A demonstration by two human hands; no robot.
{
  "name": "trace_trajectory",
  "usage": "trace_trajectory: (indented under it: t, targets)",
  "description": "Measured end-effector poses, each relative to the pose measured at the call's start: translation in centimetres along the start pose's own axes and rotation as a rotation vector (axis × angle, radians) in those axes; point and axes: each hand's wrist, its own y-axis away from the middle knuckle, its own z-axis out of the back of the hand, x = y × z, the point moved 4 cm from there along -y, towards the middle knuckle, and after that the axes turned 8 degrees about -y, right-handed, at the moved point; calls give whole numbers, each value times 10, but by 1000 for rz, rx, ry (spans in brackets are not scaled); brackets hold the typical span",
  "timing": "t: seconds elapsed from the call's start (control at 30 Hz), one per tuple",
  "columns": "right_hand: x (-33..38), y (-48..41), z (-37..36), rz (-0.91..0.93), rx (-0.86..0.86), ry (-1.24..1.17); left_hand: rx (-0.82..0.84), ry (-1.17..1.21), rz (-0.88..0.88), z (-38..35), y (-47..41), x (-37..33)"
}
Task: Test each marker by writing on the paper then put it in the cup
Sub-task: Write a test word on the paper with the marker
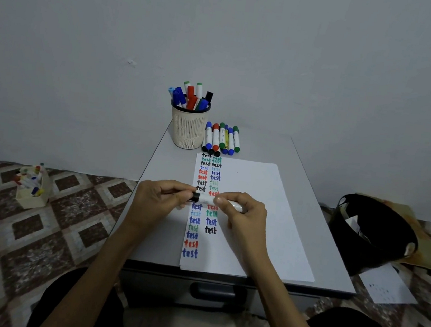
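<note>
Horizontally, marker (206,198) above paper (255,184), left hand (159,200) pinching its black end, right hand (242,213) grasping its white end.

The marker (205,198) is shown with a white barrel and a black cap. The white paper (255,181) is marked with two columns of words in black, green, red, dark blue and pale blue. The cream cup (187,133) is patterned with narrow vertical slots and rimmed in black. The floor (41,224) is tiled in brown and cream diamonds.
</note>
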Motion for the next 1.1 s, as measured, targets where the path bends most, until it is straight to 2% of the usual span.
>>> trace_trajectory:
  t: [0.17,0.3,0.4,0.5,0.6,0.67,0.8,0.93,1.1]
  targets:
    - [9,3,-1,133,-10,105,-51,26,-39,1,-2,-3]
    - [16,7,-8,349,-3,460,-71,33,-78,2,-2,-3]
    - [23,3,-19,486,62,758,-82,30,-80,1,0,-7]
    - [31,-13,-28,505,180,892,-105,14,-64,0,-1,-3]
    - [37,-41,-39,469,237,970,-49,-109,-10,-5,-2,11]
    - [43,-66,-44,439,206,956,-24,-243,28,-8,-2,19]
    - [67,-117,-59,473,81,732,24,-553,-60,-17,-2,26]
    - [99,-160,-79,574,-34,501,-27,-611,-93,-19,-4,29]
    - [117,-192,-104,652,-146,356,-60,-633,-119,-19,-5,29]
